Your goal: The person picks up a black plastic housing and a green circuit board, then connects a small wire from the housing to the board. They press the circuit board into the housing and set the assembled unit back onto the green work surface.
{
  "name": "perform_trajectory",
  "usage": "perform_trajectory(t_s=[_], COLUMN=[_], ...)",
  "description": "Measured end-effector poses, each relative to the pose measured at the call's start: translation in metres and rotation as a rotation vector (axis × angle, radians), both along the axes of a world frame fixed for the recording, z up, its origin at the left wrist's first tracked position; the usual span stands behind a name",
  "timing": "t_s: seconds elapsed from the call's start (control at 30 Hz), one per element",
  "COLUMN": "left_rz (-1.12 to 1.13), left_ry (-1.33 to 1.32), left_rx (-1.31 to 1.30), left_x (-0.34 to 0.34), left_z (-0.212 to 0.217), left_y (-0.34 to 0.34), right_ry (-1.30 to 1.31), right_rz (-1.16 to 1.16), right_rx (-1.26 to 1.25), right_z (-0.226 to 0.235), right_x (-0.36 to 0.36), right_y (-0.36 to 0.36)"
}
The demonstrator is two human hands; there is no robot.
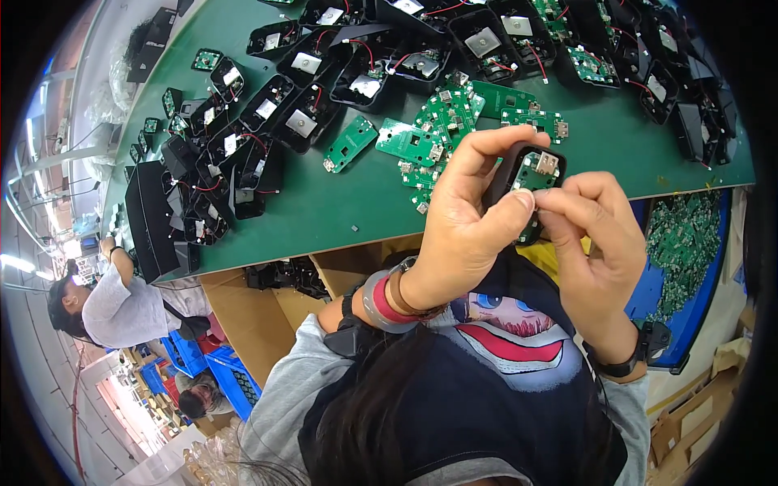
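My left hand (462, 223) is closed round a small black plastic casing (500, 180), held above the front edge of the bench. A green circuit board (531, 172) with a metal USB socket at its top sits in the casing's opening, and my left thumb presses on it. My right hand (604, 235) is pinched at the right side of the casing, thumb and forefinger together beside the left thumb. What those fingertips hold, if anything, is hidden. Just beyond my hands lie loose green circuit boards (409, 142) in a heap.
Many open black casings (301, 123) with red wires and silver plates cover the green bench (324, 215). A blue bin (705, 312) of circuit boards stands at the right. Below the bench is a cardboard box (235, 312). A co-worker (121, 312) is at the left.
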State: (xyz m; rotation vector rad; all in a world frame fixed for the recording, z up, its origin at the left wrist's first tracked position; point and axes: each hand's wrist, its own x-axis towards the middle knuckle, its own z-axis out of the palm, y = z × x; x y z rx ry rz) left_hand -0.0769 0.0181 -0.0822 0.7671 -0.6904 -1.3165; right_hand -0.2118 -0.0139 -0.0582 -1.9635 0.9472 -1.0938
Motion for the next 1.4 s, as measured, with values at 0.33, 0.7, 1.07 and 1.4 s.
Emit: perform_trajectory(t_s=[0.33,0.7,1.07,1.4], left_rz=[-0.115,-0.15,-0.093,-0.182], left_ry=[-0.17,-0.274,0.103,0.302], left_rx=[-0.024,0.007,0.207,0.141], left_x=[0.007,0.01,0.001,-0.002], left_z=[0.004,-0.002,0.004,0.008], left_y=[0.001,0.001,-0.003,-0.003], right_ry=[-0.128,-0.246,-0.314,-0.333], right_rz=[0.149,0.15,0.056,0.128], right_rx=[0.373,0.725,0.618,0.604], right_z=[0.012,0.011,-0.004,-0.006], right_x=[-0.009,-0.006,0.008,0.006], right_y=[-0.008,-0.009,0.011,-0.002])
